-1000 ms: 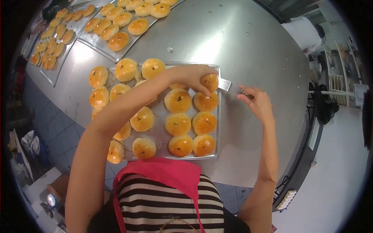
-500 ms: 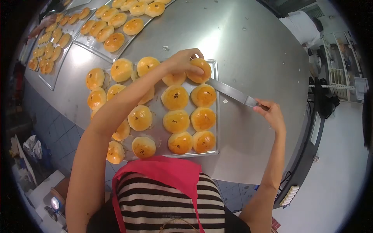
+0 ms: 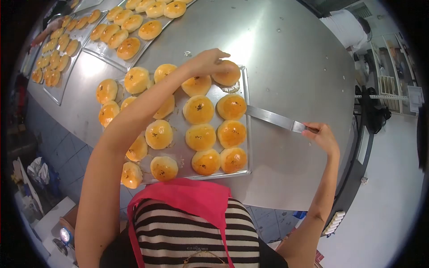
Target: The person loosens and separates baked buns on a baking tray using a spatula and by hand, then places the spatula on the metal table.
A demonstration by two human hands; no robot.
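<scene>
Left hand at the corner bun, right hand on a spatula

The left hand (image 3: 208, 63) is at the far right corner of the near tray (image 3: 179, 143), over the corner bun (image 3: 228, 75). One finger sticks out past the bun's top; the others are partly hidden, so I cannot tell whether the hand grips the bun or only touches it. A brown, crusty patch (image 3: 231, 87) shows on the metal just below that bun.

The right hand (image 3: 323, 137) is out over the table (image 3: 286, 80), closed around the handle of a spatula (image 3: 272, 118). The long metal blade slants up toward the tray's right rim, its end right by the second bun (image 3: 232, 107) in the right-hand column. Whether the tip goes under that bun I cannot tell.

Two more buns complete this column, and a column of four stands just beside it. A bare strip of tray separates these from the buns on the left, some of them covered by the left forearm. The buns are glossy and golden, many with dark specks on top.

Farther off, a second tray (image 3: 106, 56) and a third tray (image 3: 58, 91) also hold buns. At the far left, another person's hand (image 3: 54, 24) reaches in beside the third tray.
</scene>
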